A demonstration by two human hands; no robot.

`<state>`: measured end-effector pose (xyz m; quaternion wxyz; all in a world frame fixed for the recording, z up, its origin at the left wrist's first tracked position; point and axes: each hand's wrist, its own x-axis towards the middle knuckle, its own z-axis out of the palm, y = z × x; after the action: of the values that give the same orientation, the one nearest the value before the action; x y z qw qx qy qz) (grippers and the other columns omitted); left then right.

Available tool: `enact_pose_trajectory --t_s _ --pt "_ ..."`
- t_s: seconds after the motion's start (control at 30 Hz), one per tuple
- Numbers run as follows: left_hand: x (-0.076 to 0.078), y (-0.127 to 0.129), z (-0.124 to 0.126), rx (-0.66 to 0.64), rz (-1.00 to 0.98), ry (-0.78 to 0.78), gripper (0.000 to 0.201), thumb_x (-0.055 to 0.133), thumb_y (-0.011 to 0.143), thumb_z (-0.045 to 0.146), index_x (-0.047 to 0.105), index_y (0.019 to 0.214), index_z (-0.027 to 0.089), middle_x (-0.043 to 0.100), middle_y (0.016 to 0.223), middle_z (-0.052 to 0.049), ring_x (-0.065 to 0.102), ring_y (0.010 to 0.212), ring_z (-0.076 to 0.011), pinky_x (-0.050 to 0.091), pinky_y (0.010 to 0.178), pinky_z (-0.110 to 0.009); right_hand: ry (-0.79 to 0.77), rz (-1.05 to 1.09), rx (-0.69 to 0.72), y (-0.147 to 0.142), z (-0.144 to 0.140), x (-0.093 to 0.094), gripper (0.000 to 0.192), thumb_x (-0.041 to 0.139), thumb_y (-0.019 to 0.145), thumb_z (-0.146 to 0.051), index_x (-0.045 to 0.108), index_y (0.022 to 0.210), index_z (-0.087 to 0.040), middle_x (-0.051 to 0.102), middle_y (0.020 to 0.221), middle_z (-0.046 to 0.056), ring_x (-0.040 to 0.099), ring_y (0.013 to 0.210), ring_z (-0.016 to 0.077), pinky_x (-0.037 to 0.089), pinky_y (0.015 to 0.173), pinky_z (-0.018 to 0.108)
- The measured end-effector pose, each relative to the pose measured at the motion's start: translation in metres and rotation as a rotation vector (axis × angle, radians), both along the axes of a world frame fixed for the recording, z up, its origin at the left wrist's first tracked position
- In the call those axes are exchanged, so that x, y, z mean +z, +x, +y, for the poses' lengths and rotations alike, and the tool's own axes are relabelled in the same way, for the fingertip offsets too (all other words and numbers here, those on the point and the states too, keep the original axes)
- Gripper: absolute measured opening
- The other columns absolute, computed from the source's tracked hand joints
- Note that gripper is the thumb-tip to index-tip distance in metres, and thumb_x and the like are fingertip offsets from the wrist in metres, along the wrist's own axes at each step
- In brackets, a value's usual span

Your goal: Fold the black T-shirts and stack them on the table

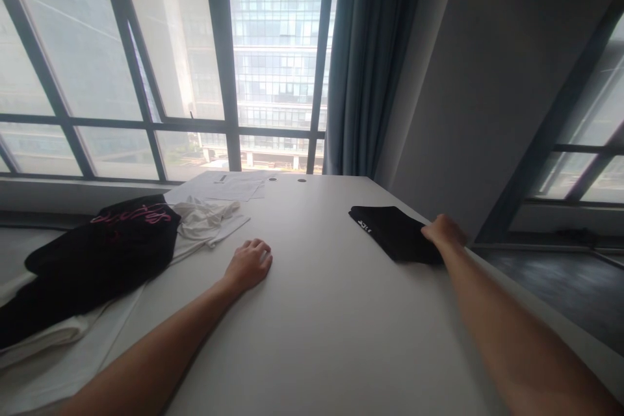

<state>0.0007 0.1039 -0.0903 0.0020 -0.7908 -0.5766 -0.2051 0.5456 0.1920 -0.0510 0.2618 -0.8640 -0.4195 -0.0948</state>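
On the right side of the white table [312, 338] lies a folded black garment [397, 234] with white lettering along its left edge. My right hand [444, 231] pinches its far right side, with the fingertips partly hidden. Resting on the tabletop left of centre is my left hand [249, 264], its fingers curled in and nothing visible in them. Further left, a black garment with pink lettering [131, 234] lies loosely spread. White cloth [202, 218] is bunched beside it, and more white cloth [53, 338] shows underneath.
Papers [229, 186] lie at the table's far left, near two round cable holes [287, 180]. Windows [273, 58] stand behind the table, with a blue-grey curtain [373, 58] and a grey pillar [492, 78] to the right.
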Motion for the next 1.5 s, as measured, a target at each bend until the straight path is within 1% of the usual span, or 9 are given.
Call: enact_pose_trajectory --t_s 0.07,0.13,0.23,0.4,1.0,1.13,1.23,1.37,1.5 --pt "0.0 0.0 0.0 0.001 0.002 0.006 0.025 0.05 0.093 0.032 0.068 0.107 0.021 0.066 0.119 -0.009 0.057 0.114 -0.0273 0.044 0.097 -0.041 -0.039 -0.089 0.135 -0.027 0.001 0.005 0.057 0.063 0.085 -0.044 0.06 0.132 -0.013 0.063 0.126 0.023 0.06 0.119 0.0365 0.046 0.099 0.053" --pt "-0.001 0.0 0.0 0.0 0.006 0.009 0.025 0.05 0.093 0.032 0.068 0.107 0.02 0.065 0.119 -0.009 0.057 0.114 -0.0277 0.044 0.097 -0.041 -0.082 -0.147 0.441 -0.06 0.003 0.003 0.062 0.054 0.09 -0.055 0.054 0.14 -0.017 0.054 0.142 0.017 0.052 0.131 0.0306 0.041 0.108 0.045" --pt "-0.001 -0.001 0.001 -0.003 0.013 0.011 0.026 0.05 0.093 0.032 0.068 0.108 0.02 0.065 0.119 -0.009 0.057 0.114 -0.0279 0.044 0.097 -0.041 -0.33 -0.15 0.643 -0.102 0.005 -0.014 0.07 0.048 0.092 -0.06 0.041 0.151 -0.025 0.035 0.159 0.011 0.031 0.146 0.0317 0.025 0.116 0.057" --pt "0.001 0.0 -0.001 -0.001 0.019 0.011 0.026 0.05 0.093 0.031 0.068 0.108 0.02 0.066 0.119 -0.009 0.057 0.114 -0.0275 0.044 0.097 -0.04 -0.486 -0.148 0.572 -0.124 0.009 -0.039 0.061 0.032 0.1 -0.046 0.026 0.158 -0.027 0.018 0.166 0.007 0.016 0.152 0.0305 0.015 0.117 0.064" --pt "0.002 0.003 -0.003 0.019 0.003 0.007 0.024 0.053 0.093 0.032 0.068 0.108 0.022 0.066 0.12 -0.008 0.057 0.114 -0.0262 0.044 0.098 -0.039 -0.428 -0.182 0.508 -0.109 0.045 -0.048 0.058 0.027 0.1 -0.037 0.03 0.157 -0.023 0.025 0.164 0.01 0.024 0.149 0.0296 0.022 0.115 0.061" --pt "0.002 0.003 -0.002 0.019 0.003 -0.001 0.025 0.052 0.093 0.033 0.068 0.108 0.021 0.065 0.12 -0.009 0.057 0.115 -0.0264 0.044 0.098 -0.039 -0.203 -0.432 0.406 -0.127 0.023 -0.046 0.063 0.032 0.099 -0.035 0.027 0.156 -0.01 0.037 0.156 0.02 0.026 0.146 0.0339 0.012 0.117 0.061" --pt "0.003 0.002 -0.003 0.015 0.011 -0.006 0.027 0.05 0.094 0.033 0.068 0.109 0.02 0.065 0.121 -0.009 0.056 0.115 -0.0271 0.044 0.098 -0.04 -0.14 -0.593 0.414 -0.155 -0.003 -0.04 0.054 0.033 0.099 -0.027 0.039 0.15 -0.011 0.044 0.151 0.02 0.028 0.144 0.0319 0.005 0.118 0.057" --pt "0.004 0.003 -0.005 0.014 0.015 -0.008 0.029 0.049 0.093 0.033 0.069 0.109 0.02 0.066 0.121 -0.01 0.057 0.115 -0.027 0.044 0.098 -0.04 -0.258 -0.492 0.525 -0.194 -0.037 -0.036 0.042 0.031 0.1 -0.026 0.062 0.126 -0.013 0.061 0.13 0.02 0.05 0.125 0.0295 0.028 0.112 0.046" --pt "0.006 0.004 -0.01 0.043 0.044 -0.005 0.03 0.046 0.093 0.031 0.07 0.107 0.019 0.067 0.119 -0.01 0.059 0.113 -0.0259 0.044 0.097 -0.038 -0.343 -0.279 0.559 -0.223 -0.068 -0.042 0.045 0.029 0.102 -0.034 0.066 0.119 -0.014 0.065 0.125 0.018 0.058 0.115 0.0261 0.041 0.098 0.036"
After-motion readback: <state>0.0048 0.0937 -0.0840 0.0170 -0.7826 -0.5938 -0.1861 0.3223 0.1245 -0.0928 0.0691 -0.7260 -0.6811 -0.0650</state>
